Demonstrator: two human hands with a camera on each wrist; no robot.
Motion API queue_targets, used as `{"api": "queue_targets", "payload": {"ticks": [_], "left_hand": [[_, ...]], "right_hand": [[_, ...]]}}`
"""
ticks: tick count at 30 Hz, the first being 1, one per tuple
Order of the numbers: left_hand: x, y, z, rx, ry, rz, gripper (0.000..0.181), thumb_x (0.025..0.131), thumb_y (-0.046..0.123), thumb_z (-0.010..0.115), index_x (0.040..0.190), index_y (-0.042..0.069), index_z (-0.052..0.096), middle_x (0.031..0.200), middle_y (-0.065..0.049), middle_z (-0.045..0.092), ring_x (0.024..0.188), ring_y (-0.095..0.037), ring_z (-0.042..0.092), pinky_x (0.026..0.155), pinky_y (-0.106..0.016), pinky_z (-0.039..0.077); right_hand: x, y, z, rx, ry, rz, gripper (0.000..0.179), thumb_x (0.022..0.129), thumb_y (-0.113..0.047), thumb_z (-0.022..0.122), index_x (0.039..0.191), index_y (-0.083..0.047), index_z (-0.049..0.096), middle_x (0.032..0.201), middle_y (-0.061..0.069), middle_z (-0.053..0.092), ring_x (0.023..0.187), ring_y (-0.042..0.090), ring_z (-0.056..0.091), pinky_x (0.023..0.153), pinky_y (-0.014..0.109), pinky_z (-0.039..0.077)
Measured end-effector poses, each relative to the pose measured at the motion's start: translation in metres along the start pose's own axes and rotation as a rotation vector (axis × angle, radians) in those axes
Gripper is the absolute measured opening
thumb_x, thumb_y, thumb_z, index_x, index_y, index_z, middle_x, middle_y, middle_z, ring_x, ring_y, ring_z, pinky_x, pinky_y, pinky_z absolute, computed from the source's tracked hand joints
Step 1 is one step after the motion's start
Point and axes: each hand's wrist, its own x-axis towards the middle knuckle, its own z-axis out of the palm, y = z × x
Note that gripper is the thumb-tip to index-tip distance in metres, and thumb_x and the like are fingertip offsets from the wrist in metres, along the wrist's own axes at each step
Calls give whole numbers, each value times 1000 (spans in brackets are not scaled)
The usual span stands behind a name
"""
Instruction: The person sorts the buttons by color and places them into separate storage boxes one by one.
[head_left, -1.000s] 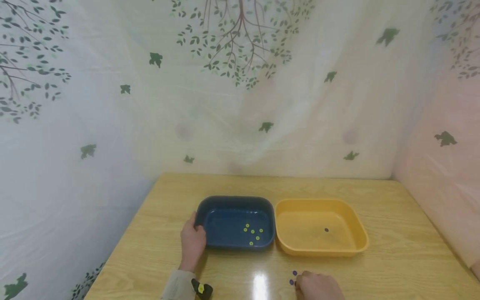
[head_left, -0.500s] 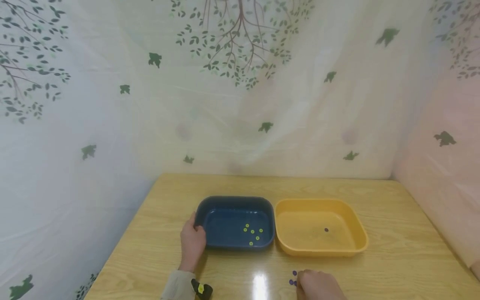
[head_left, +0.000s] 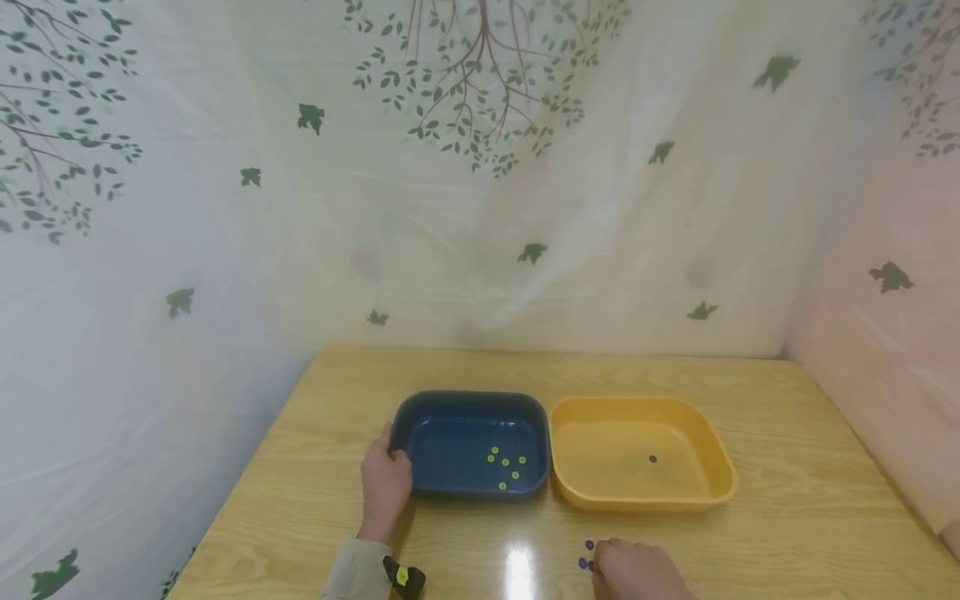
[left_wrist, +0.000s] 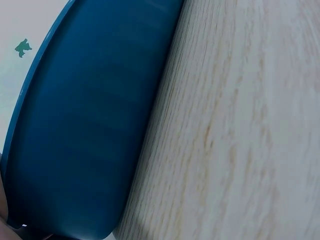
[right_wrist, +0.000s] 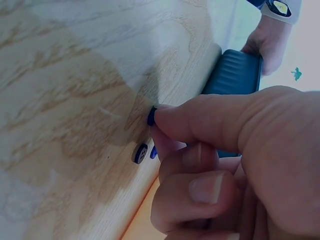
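My left hand point(head_left: 386, 486) grips the left end of a dark blue plastic tub point(head_left: 457, 454), thumb at the rim. Several small yellow-green buttons point(head_left: 506, 462) lie in that tub. At the front of the table, my right hand point(head_left: 641, 571) has its thumb and index finger pinched at a dark blue button point(right_wrist: 152, 115) at the tabletop. Beside the fingertips are two more blue buttons, one with its holes showing point(right_wrist: 140, 153) and one partly hidden by a finger point(right_wrist: 153, 152). The right hand's other fingers are curled. The left wrist view mostly shows the tub's outer wall point(left_wrist: 95, 120).
To the right of the blue tub, a yellow tub point(head_left: 641, 498) stands close against it, holding one dark button point(head_left: 652, 459). Both are on a wood-grain table point(head_left: 795, 467). A leaf-patterned sheet point(head_left: 450, 275) hangs behind and at the sides.
My right hand has shifted very slightly to the right, and the blue button at its fingertips shows more clearly. The left hand and both tubs stay put.
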Motion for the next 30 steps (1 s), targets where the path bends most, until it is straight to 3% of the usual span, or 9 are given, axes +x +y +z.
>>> {"api": "queue_targets", "payload": {"ticks": [10,17,20,24,30], "left_hand": [[0,0,0,-5,-3,3,56,88,-5,43,144,-9,37,144,-31,40,85,-28,53,74,-38,47],[-1,0,0,-18,3,3,57,88,-6,43,144,-9,37,144,-32,40,83,-29,53,71,-37,48],[0,-1,1,-22,-2,-5,57,87,-6,43,144,-9,37,144,-31,39,91,-30,54,75,-38,48],[0,-3,1,-25,-13,-15,57,89,-5,42,145,-8,35,146,-30,37,103,-32,53,82,-40,48],[2,-4,2,-22,-10,-10,56,89,-5,42,145,-8,36,146,-30,38,94,-31,54,76,-39,48]], "right_hand": [[0,-4,1,-86,-65,19,29,74,-40,78,76,-16,61,67,-5,49,57,11,46,55,29,46],[-2,-8,5,-101,-70,56,32,75,-43,77,76,-16,59,66,-4,47,55,12,45,53,28,44],[-2,-10,4,-102,-80,64,32,75,-44,77,76,-17,59,65,-5,47,55,11,46,54,28,44],[-4,-11,2,-97,-45,69,31,74,-42,77,77,-17,58,66,-5,46,54,12,46,53,29,45],[-12,-12,-11,-39,2,90,33,72,-44,79,80,-20,57,65,-7,49,55,10,47,53,30,46]]}}
